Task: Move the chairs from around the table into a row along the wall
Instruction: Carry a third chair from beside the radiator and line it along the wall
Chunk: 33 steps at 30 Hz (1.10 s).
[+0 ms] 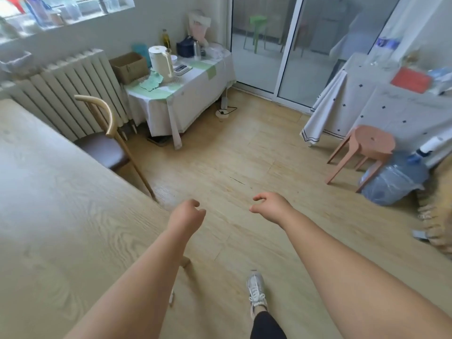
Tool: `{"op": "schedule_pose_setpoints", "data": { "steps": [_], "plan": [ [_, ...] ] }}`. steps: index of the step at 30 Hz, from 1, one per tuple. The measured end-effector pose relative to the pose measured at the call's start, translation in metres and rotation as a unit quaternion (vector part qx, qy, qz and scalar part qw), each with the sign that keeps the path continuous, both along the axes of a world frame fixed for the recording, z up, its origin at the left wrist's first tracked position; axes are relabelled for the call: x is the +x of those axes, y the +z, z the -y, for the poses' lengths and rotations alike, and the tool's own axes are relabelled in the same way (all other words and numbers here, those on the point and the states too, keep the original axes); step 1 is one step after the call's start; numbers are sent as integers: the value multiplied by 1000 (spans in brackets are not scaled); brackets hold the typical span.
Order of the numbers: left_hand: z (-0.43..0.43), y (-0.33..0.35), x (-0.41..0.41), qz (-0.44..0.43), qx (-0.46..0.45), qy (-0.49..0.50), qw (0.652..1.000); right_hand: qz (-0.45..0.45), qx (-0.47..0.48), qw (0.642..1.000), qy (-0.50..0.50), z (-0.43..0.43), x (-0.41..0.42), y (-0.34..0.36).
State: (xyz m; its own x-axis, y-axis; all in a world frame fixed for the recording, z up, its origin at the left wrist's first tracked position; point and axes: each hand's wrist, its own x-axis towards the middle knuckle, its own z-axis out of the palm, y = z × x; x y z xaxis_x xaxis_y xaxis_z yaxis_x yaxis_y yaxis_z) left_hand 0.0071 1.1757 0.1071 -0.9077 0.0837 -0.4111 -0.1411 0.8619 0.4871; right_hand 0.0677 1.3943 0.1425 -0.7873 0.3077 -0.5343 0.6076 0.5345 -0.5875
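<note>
A wooden chair [105,145] with a curved light back and a dark brown seat stands at the far end of the pale wood table [56,211], between it and the radiator. My left hand [187,216] hovers over the floor just past the table's corner, fingers loosely curled, holding nothing. My right hand [270,206] hangs a little to its right, also empty with fingers apart. Both hands are well short of the chair. A pink plastic stool [367,148] stands at the right by a draped table.
A white radiator [71,86] lines the left wall. A small cloth-covered table [195,94] with a kettle and box fills the corner. Glass sliding doors [288,45] are behind. A water jug [393,182] lies on the floor at right, beside a rug edge [437,221].
</note>
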Motion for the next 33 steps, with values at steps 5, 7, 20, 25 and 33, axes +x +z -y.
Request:
{"op": "schedule_pose_setpoints", "data": {
  "steps": [5, 7, 20, 25, 33],
  "plan": [
    [-32, -10, -74, 0, -9, 62, 998, -10, -12, 998, 63, -37, -106, -6],
    [-39, -4, -102, 5, -16, 88, 996, 10, -13, 995, 97, -47, -143, -4],
    [5, -16, -263, 15, -4, 258, 966, 7, 7, 955, 298, 17, -394, -14],
    [43, -19, -342, 27, -2, 293, 956, 27, 12, 942, 336, 59, -475, -15],
    [94, -8, -445, 25, 4, 342, 939, 24, 24, 924, 382, 114, -594, -13]
  ]
}}
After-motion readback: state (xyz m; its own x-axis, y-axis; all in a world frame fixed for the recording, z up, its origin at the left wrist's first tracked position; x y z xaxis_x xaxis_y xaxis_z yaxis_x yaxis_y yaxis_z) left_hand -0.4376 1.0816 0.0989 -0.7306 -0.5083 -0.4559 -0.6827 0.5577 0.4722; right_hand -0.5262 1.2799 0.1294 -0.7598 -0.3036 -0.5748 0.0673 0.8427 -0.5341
